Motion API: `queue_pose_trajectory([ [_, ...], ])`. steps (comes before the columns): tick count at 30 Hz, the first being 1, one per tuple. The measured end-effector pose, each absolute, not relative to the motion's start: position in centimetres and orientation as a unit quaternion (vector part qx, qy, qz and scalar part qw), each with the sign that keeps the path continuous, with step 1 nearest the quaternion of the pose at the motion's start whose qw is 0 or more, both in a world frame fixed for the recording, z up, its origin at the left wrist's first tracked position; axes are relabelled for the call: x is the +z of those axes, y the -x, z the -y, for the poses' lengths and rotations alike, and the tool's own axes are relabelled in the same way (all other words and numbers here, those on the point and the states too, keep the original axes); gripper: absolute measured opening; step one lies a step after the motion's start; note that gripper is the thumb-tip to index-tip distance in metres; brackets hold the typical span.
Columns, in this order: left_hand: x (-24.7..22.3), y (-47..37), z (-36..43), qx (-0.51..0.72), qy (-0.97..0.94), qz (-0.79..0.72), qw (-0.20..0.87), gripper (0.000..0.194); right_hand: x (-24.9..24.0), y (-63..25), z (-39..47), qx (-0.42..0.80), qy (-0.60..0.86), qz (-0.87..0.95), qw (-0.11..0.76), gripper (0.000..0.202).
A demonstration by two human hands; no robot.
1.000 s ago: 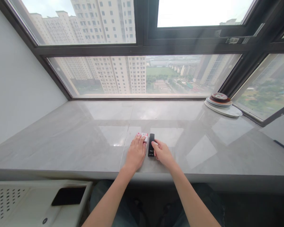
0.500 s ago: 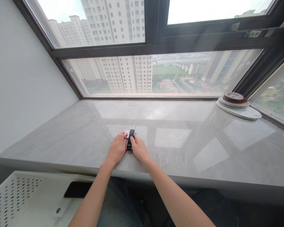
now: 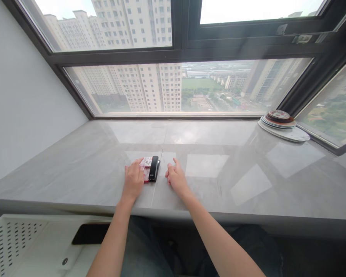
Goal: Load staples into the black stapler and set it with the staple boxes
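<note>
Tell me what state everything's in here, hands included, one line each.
Left hand, touching the red-and-white item, grip unclear
Right hand, empty, fingers partly curled
Red-and-white item, lying on the counter, partly hidden
Black stapler, lying down, not held
Round plate-like pieces, stacked
Upper right window, can't tell if open

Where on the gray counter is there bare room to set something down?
Free patches on the counter: the stretch between the left wall and the left hand, and another between the right hand and the stack of discs. A narrow gap parts the black stapler from the right hand. Crowded: the left hand, red-and-white packet and stapler bunch together.
</note>
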State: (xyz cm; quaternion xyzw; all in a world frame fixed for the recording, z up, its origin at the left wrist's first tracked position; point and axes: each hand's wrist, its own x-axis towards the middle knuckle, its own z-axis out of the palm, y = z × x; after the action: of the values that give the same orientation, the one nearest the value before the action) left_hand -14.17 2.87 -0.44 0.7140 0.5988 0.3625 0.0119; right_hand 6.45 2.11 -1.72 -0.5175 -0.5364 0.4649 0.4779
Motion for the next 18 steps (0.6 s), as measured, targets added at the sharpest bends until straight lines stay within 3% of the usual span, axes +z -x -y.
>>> queue_pose_trajectory([
  [3,0.9,12.7,-1.0,0.427,-0.677,-0.599,-0.016,0.038,-2.0,-12.5,0.2,0.375,0.574,0.516,0.514,0.066],
  [5,1.6,10.2,0.5,0.454,-0.677,-0.579,-0.007,0.036,-2.0,-16.8,1.8,0.284,0.619,0.542,0.492,0.061],
  [9,1.2,3.3,2.9,0.341,-0.814,-0.461,0.094,0.038,-2.3,-22.6,4.6,0.108,0.680,0.649,0.325,0.056],
  [13,-1.5,-1.2,3.5,0.264,-0.847,-0.454,0.083,0.051,-3.2,-22.5,6.2,0.017,0.710,0.691,0.139,0.061],
  [18,-3.4,-1.7,3.4,0.257,-0.841,-0.471,0.071,0.058,-3.3,-20.0,6.9,-0.019,0.747,0.658,0.090,0.068],
])
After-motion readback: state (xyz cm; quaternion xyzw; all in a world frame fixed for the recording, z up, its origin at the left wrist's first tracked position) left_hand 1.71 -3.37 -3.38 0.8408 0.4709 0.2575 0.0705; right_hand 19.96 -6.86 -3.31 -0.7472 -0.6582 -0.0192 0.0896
